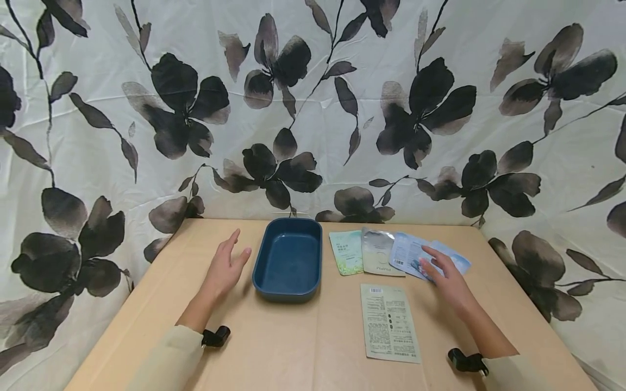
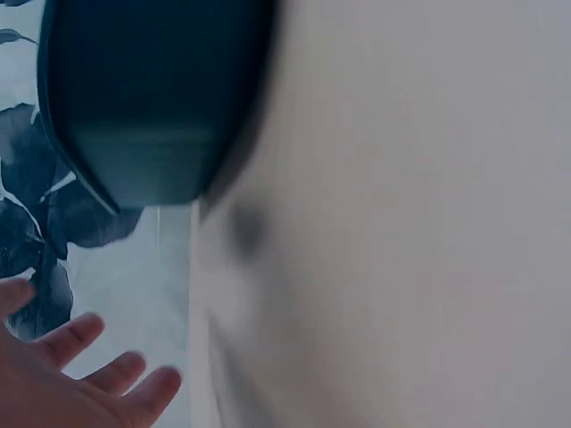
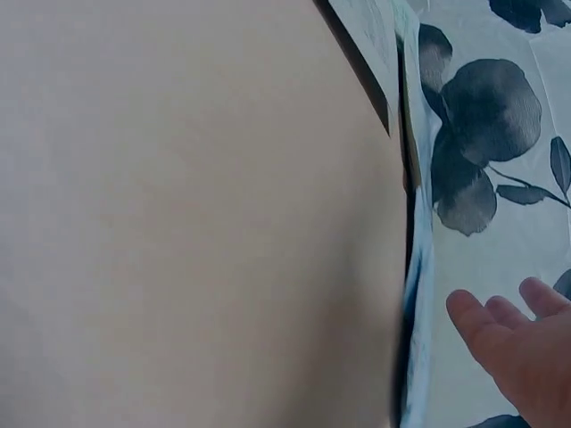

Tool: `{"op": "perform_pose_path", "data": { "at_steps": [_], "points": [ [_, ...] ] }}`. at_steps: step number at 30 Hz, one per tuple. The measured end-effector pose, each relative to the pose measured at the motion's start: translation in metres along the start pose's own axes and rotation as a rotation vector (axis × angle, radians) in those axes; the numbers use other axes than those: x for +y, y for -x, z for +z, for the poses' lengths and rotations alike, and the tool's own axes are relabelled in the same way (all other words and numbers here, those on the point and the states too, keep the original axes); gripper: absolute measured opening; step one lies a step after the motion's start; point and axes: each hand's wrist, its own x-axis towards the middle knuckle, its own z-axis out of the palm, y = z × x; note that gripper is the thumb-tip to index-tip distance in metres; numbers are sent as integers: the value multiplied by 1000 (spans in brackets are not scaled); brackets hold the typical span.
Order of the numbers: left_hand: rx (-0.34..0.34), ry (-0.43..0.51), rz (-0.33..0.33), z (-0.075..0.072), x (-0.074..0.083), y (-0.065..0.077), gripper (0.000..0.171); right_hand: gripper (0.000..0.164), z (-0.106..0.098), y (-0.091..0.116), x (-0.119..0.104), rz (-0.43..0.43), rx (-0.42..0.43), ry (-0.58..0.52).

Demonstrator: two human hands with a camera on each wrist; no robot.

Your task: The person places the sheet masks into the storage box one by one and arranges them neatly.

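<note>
My left hand [image 1: 225,273] hovers just left of a dark blue rectangular dish [image 1: 287,296], fingers extended and holding nothing. In the left wrist view the dish [image 2: 143,169] appears above the fingers, apart from them. My right hand [image 1: 451,285] is over the near side of the light blue flat packets [image 1: 405,251], its fingers loosely bent. The right wrist view shows that hand [image 3: 522,343] apart from the packets, which appear edge-on. Beside the blue ones lie a silvery packet [image 1: 379,254] and a pale green packet [image 1: 347,251], partly overlapping. Nearer me rests a pale grey-green packet [image 1: 390,323] with printed text.
Everything lies on a light wood-coloured table [image 1: 298,347]. Behind it hangs a white cloth with dark flowers [image 1: 342,136], meeting the table's far edge. Small black devices are strapped to both wrists, the left one [image 1: 216,336] and the right one [image 1: 467,361].
</note>
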Motion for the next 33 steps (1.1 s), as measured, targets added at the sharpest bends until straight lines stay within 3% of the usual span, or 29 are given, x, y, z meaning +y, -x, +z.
{"op": "perform_pose_path", "data": {
  "at_steps": [5,9,17,24,33],
  "points": [
    [2,201,-121,4,7,8,58,70,9,8,0,37,-44,-96],
    [8,306,-164,4,10,14,52,69,15,15,-1,46,-62,-162],
    [-50,502,-272,5,13,25,48,72,29,23,-6,81,-63,-286],
    [-97,592,-290,7,13,32,50,74,39,27,-9,144,-129,-249],
    [-138,700,-297,10,13,40,55,78,47,29,-10,147,-121,-165]
  ]
}}
